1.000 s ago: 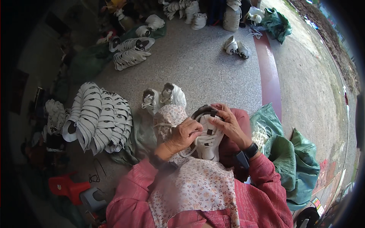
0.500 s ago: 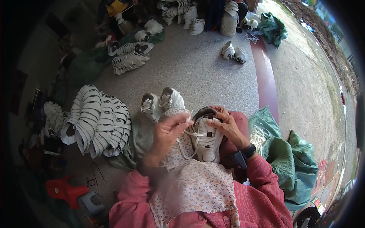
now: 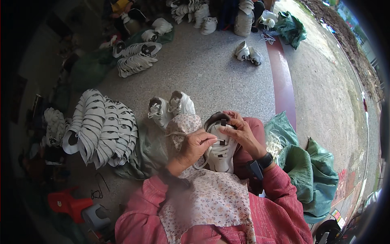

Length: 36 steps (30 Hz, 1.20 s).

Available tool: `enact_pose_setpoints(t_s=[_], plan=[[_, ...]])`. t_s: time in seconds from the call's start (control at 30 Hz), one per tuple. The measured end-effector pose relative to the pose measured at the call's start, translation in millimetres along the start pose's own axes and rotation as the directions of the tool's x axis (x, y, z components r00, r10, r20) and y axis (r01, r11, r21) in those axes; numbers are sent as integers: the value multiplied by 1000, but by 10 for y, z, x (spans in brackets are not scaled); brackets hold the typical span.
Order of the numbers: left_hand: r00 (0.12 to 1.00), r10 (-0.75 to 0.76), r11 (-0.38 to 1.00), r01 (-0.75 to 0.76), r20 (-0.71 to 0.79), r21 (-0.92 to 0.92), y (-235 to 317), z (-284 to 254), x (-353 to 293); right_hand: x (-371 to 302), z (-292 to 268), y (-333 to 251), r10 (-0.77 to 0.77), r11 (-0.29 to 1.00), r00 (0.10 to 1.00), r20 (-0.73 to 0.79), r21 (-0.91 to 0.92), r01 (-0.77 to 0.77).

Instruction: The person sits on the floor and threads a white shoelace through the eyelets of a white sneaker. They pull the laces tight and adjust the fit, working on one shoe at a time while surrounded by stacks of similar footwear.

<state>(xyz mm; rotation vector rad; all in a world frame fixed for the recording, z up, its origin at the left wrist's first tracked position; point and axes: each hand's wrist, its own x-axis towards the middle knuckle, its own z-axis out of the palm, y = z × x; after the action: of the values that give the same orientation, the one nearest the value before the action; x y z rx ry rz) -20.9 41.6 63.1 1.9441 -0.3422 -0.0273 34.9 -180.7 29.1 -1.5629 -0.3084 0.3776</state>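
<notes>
A white shoe upper [image 3: 221, 163] with a dark collar lining rests on my lap, its collar end pointing away from me. My right hand [image 3: 240, 132] grips its right side near the collar, thumb over the tongue and fingers behind. My left hand [image 3: 194, 145] pinches a white shoelace [image 3: 198, 166] over the eyelet area, fingertips close to the tongue's dark loop. Part of the lace crosses the lower eyelets and hangs in a loop on the left. Two laced white shoe uppers [image 3: 183, 104] stand just beyond my left hand, beside the floral apron [image 3: 215, 199].
Nested stacks of white uppers [image 3: 106, 132] stand at the left. Green sacks [image 3: 298, 175] lie at the right, with loose laces [image 3: 275, 141] on one. A red stool [image 3: 70, 204] is at lower left. Two uppers [image 3: 248, 53] lie farther off; other people sit at the back.
My left hand has moved down and right, from beside the collar to over the eyelets, carrying the lace end. My right hand keeps its hold on the upper.
</notes>
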Motion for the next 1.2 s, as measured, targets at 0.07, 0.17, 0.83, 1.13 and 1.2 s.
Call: enact_pose_setpoints(t_s=[0.07, 0.17, 0.83, 1.13, 1.2], plan=[[1000, 4, 1000, -4, 18, 21, -40, 9, 29, 0, 5, -23, -18, 1000, 1000, 0, -1, 18], [999, 25, 999, -27, 45, 46, -71, 3, 58, 11, -1, 7, -26, 1000, 1000, -4, -12, 26], [981, -120, 992, 113, 149, 55, 12, 61, 136, 5, -2, 4, -45, 995, 999, -18, 85, 46], [986, -84, 994, 72, 142, 82, 47, -26, 117, -56, 21, -145, 3, 987, 999, -34, 160, 2], [992, 29, 985, -49, 119, 166, -11, 46, 114, -51, 9, -82, -34, 990, 999, -35, 132, 39]])
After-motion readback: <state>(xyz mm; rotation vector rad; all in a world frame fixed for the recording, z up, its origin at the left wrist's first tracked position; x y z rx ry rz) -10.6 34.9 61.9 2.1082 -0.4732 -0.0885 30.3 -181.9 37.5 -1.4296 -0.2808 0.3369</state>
